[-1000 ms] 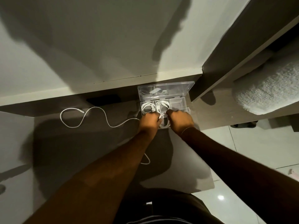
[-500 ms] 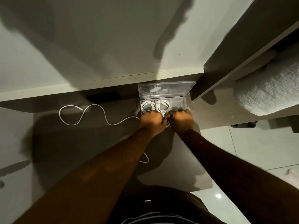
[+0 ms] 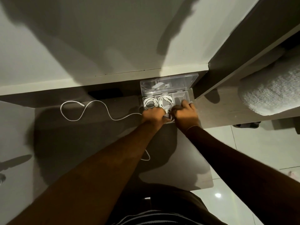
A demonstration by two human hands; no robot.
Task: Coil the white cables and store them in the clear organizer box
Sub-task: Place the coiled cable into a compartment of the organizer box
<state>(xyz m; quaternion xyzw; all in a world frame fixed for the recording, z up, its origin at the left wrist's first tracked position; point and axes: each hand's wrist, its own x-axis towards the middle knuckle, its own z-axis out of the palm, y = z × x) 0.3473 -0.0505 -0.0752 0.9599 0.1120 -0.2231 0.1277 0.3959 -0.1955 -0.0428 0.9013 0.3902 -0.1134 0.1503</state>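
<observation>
A pale wall [image 3: 113, 38] fills the upper part of the view, crossed by broad soft shadows. Below it runs a light ledge [image 3: 65, 82] along the far edge of a grey table [image 3: 73, 143], whose near right corner is rounded. At the right, a dark panel [image 3: 243, 46] slants away from the table's far right corner. Beyond it sits a grey textured cushion [image 3: 272, 88], possibly a seat. Glossy pale floor tiles [image 3: 227, 143] lie to the right, catching one bright spot of overhead light [image 3: 218, 195]. The room is dim.
</observation>
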